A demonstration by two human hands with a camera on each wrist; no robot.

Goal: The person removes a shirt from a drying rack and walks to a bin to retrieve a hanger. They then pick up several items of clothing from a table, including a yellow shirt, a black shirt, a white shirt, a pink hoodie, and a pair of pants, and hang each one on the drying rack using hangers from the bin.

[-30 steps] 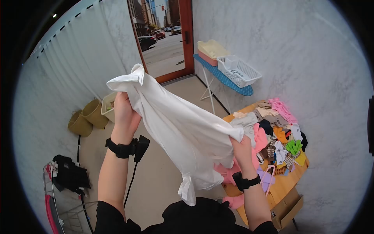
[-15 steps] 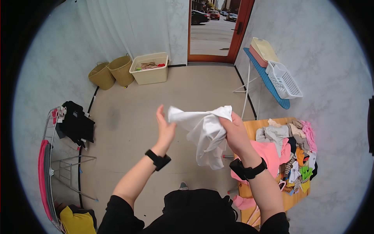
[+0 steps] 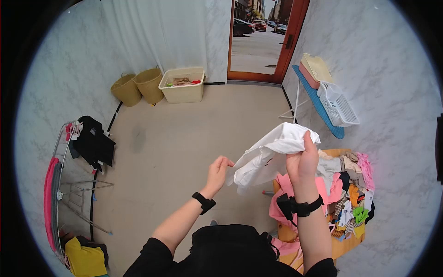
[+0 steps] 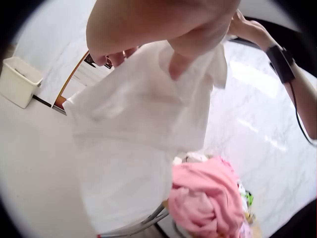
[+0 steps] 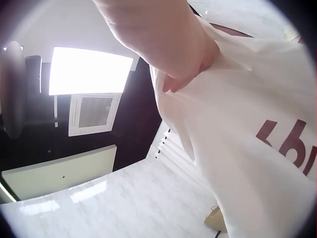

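Note:
A white T-shirt (image 3: 272, 145) hangs bunched in front of me, raised above the floor. Dark red print shows on its cloth in the right wrist view. With thumb up, my right hand (image 3: 302, 161) grips one end of the shirt (image 5: 237, 94). At the shirt's left edge is my left hand (image 3: 218, 174), fingertips right at the cloth; I cannot tell if they pinch it. In the left wrist view the thumb of the left hand (image 4: 163, 29) lies over the shirt (image 4: 138, 119), which spreads below it.
On the right, a wooden table (image 3: 344, 247) bears a heap of clothes (image 3: 353, 198) and pink cloth (image 3: 282, 203). Behind it stands a blue ironing board (image 3: 319, 104) with baskets (image 3: 339, 104). A cream bin (image 3: 182, 92) and two woven baskets (image 3: 148, 87) line the back. A drying rack (image 3: 57, 184) stands left.
The shirt was spread wide between both hands, then bunched in the right hand with the left apart. The right hand has since moved rightward with it, and the left hand lower, to the shirt's edge.

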